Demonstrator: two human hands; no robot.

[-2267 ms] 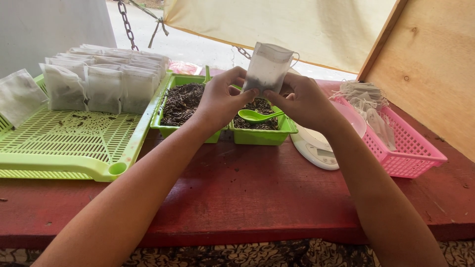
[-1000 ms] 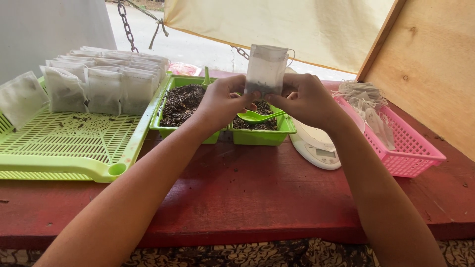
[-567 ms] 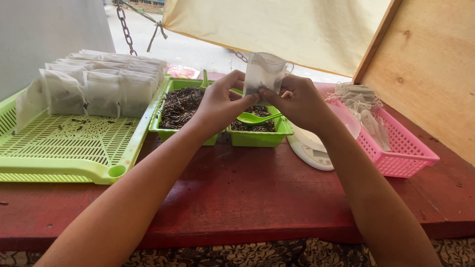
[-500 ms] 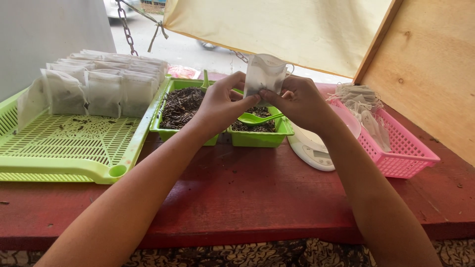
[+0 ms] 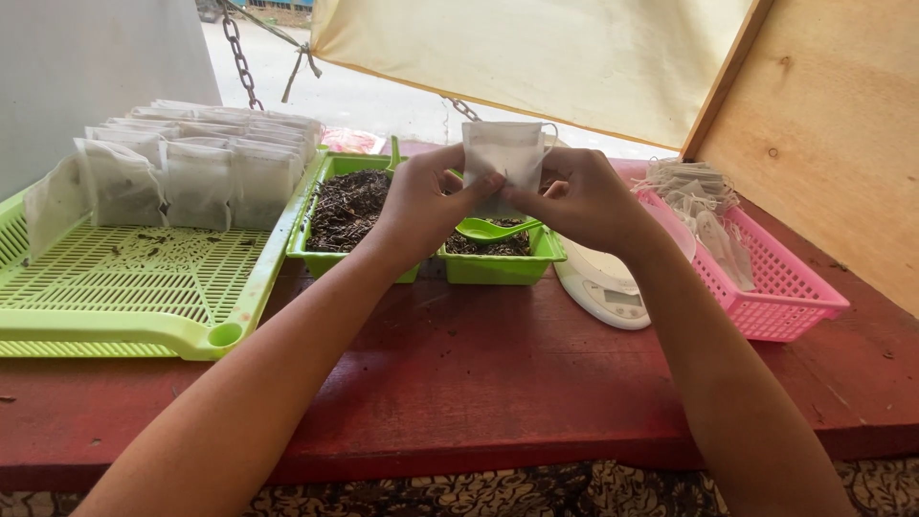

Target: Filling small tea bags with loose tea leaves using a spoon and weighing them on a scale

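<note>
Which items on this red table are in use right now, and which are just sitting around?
In use:
- small white mesh pouch, pinched by left hand and right hand
- green plastic scoop in the small green tub of dark dried leaves

Sitting around:
- large green slotted tray of filled pouches
- pink plastic basket
- white kitchen scale

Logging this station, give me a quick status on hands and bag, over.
Left hand and right hand both pinch the small white filter bag, held upright above the green tubs. Green scoop lies in the tub beneath. Nothing between hands and bag.

Likely outdoor packing stall — tarp, scale, sachet trays.
</note>
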